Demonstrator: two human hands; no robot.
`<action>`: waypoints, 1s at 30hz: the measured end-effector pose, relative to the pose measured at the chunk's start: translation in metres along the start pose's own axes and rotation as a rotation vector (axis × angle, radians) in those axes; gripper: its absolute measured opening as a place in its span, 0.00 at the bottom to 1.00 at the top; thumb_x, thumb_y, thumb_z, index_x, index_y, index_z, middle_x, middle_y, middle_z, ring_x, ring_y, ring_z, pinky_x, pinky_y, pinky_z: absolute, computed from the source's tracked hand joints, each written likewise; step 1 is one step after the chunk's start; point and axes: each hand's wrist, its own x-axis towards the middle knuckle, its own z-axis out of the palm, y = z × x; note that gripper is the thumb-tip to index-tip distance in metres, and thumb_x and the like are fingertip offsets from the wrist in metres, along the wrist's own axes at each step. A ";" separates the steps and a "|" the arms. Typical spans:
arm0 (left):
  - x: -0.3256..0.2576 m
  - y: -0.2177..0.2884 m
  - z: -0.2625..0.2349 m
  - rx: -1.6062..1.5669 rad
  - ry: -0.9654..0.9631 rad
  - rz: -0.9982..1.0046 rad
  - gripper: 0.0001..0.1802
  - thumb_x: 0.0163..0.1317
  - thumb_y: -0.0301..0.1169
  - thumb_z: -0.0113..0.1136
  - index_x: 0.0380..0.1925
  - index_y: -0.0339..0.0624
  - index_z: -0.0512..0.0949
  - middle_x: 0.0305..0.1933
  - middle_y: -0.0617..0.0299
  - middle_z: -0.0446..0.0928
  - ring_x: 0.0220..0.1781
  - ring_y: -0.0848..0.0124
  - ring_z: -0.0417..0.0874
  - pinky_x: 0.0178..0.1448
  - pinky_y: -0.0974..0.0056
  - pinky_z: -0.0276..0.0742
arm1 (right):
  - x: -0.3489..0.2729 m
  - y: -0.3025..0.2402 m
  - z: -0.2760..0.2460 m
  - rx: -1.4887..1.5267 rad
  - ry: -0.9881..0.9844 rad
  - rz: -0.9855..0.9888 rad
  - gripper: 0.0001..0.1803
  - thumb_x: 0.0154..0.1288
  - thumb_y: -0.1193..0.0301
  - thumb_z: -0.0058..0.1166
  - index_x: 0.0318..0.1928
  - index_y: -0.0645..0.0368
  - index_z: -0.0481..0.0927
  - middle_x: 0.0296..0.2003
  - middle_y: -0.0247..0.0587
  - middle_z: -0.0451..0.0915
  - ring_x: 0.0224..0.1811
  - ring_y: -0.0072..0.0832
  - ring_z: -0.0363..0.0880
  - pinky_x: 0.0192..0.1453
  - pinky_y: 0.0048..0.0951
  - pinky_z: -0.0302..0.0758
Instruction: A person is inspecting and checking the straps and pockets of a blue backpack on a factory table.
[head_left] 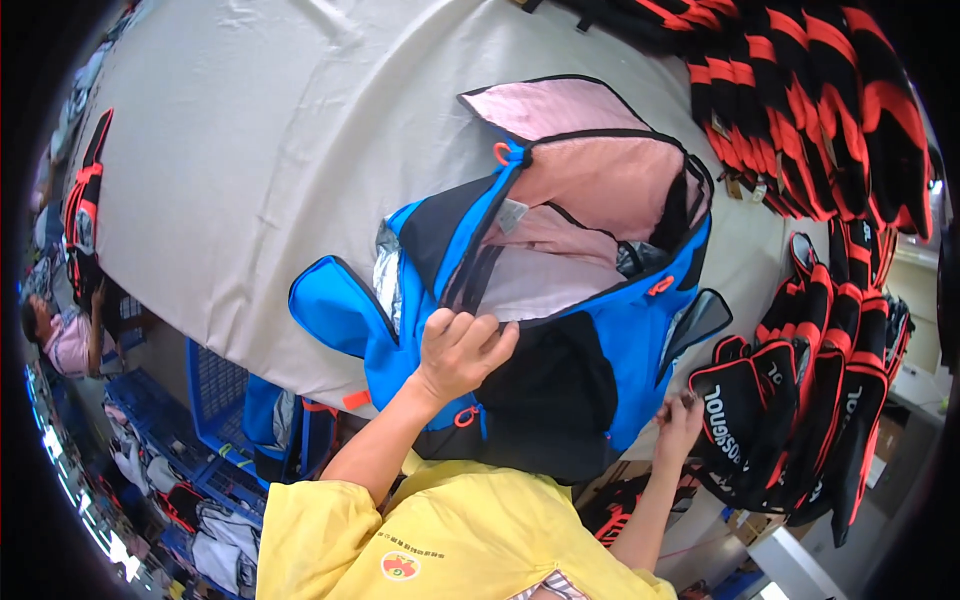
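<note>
A blue and black backpack (550,400) lies in front of me with its main opening spread wide, showing the pink lining (590,185). My left hand (463,352) is closed on the near edge of that opening, fingers curled over the rim. Off the bag's right side, my right hand (680,418) has its fingers pinched together; a small dark bit shows at the fingertips, too small to name. Orange zipper pulls (466,416) hang on the bag. A side pocket (340,300) flares out at the left, with silvery lining beside it. A white label (511,215) shows inside.
A pale cloth-covered table (250,150) spreads beneath the bag. Black and red bags are piled (800,100) at the far right, and more (800,400) stand close to my right hand. A blue crate (215,400) is at the left, below the table edge. Another person (75,335) works at far left.
</note>
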 end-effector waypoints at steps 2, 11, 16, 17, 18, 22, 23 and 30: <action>0.005 0.000 0.000 -0.012 0.003 0.019 0.19 0.59 0.27 0.70 0.50 0.57 0.87 0.41 0.70 0.77 0.35 0.72 0.74 0.53 0.59 0.64 | -0.011 -0.013 0.030 -0.086 -0.098 -0.068 0.09 0.84 0.74 0.57 0.57 0.61 0.77 0.40 0.38 0.84 0.33 0.19 0.79 0.36 0.24 0.78; 0.008 0.001 0.000 0.008 -0.026 0.065 0.20 0.58 0.26 0.70 0.51 0.56 0.88 0.41 0.70 0.77 0.35 0.73 0.74 0.53 0.58 0.64 | -0.071 -0.121 0.187 -0.558 -0.354 -0.396 0.11 0.73 0.69 0.75 0.45 0.65 0.90 0.29 0.39 0.87 0.30 0.24 0.83 0.37 0.30 0.77; 0.011 0.005 -0.006 0.014 -0.075 0.021 0.18 0.60 0.27 0.70 0.51 0.53 0.88 0.43 0.68 0.79 0.38 0.71 0.77 0.56 0.56 0.69 | -0.005 -0.067 0.241 -0.766 -0.444 -0.261 0.23 0.73 0.56 0.73 0.33 0.67 0.87 0.24 0.51 0.85 0.28 0.46 0.86 0.35 0.43 0.77; 0.015 0.013 -0.011 0.022 -0.065 0.011 0.18 0.60 0.27 0.70 0.51 0.53 0.88 0.43 0.68 0.79 0.38 0.71 0.77 0.56 0.56 0.69 | 0.001 -0.051 0.235 -0.507 -0.483 -0.177 0.22 0.75 0.58 0.73 0.33 0.65 0.86 0.23 0.43 0.83 0.25 0.37 0.82 0.32 0.39 0.74; 0.024 0.025 -0.020 0.004 0.048 -0.058 0.17 0.60 0.27 0.71 0.50 0.51 0.88 0.45 0.67 0.80 0.40 0.70 0.79 0.59 0.54 0.71 | 0.005 -0.044 0.229 -0.249 -0.519 -0.091 0.21 0.76 0.59 0.73 0.33 0.64 0.85 0.23 0.34 0.81 0.23 0.28 0.78 0.30 0.35 0.71; 0.030 0.062 -0.027 -0.509 0.054 -0.687 0.10 0.70 0.29 0.74 0.49 0.41 0.87 0.41 0.62 0.84 0.37 0.70 0.83 0.50 0.57 0.82 | -0.012 -0.035 0.233 0.245 -0.525 0.091 0.11 0.79 0.66 0.72 0.39 0.54 0.84 0.26 0.22 0.75 0.23 0.15 0.68 0.27 0.25 0.63; 0.029 0.070 -0.019 -0.893 0.004 -1.128 0.11 0.74 0.31 0.74 0.49 0.38 0.86 0.39 0.61 0.84 0.34 0.71 0.82 0.43 0.60 0.83 | -0.017 -0.035 0.235 0.240 -0.532 0.091 0.11 0.79 0.66 0.72 0.39 0.54 0.84 0.26 0.22 0.75 0.23 0.15 0.68 0.27 0.25 0.63; 0.030 0.047 0.020 -1.488 0.053 -1.408 0.13 0.84 0.35 0.65 0.45 0.34 0.84 0.35 0.60 0.87 0.35 0.75 0.86 0.42 0.67 0.83 | -0.024 -0.054 0.226 0.020 -0.501 0.014 0.11 0.80 0.66 0.70 0.39 0.57 0.85 0.26 0.23 0.76 0.24 0.14 0.69 0.28 0.25 0.64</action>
